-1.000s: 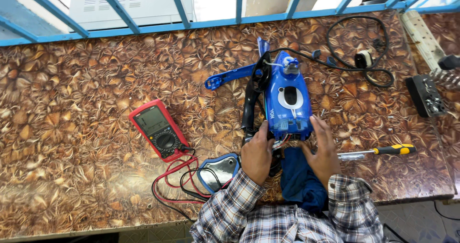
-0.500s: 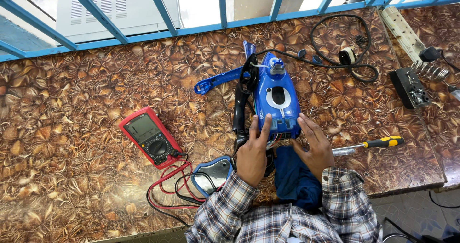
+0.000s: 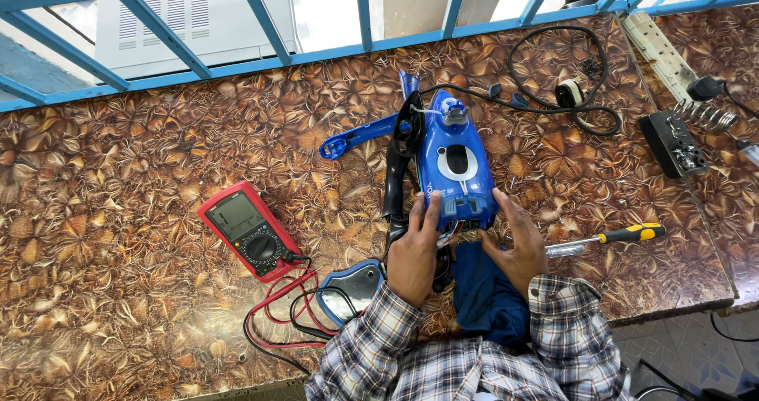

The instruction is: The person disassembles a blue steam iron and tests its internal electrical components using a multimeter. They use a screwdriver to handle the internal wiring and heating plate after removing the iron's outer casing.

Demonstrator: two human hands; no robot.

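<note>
A blue clothes iron body (image 3: 456,161) with its cover off lies on the brown patterned table (image 3: 118,306), nose pointing away from me. My left hand (image 3: 415,251) grips its near left corner, thumb on top. My right hand (image 3: 519,243) presses against the near right corner, fingers along the side. A black power cord (image 3: 553,109) runs from the iron to a plug at the back. A blue handle piece (image 3: 356,136) lies to the iron's left.
A red multimeter (image 3: 249,229) with red and black leads (image 3: 273,322) lies at left. A blue-rimmed cover piece (image 3: 348,290) sits by my left sleeve. A yellow-handled screwdriver (image 3: 609,239) lies at right. A soldering iron stand (image 3: 676,140) and a power strip (image 3: 656,49) are at far right.
The view has shifted slightly; both hands stay on the near end of the iron, which has barely moved.
</note>
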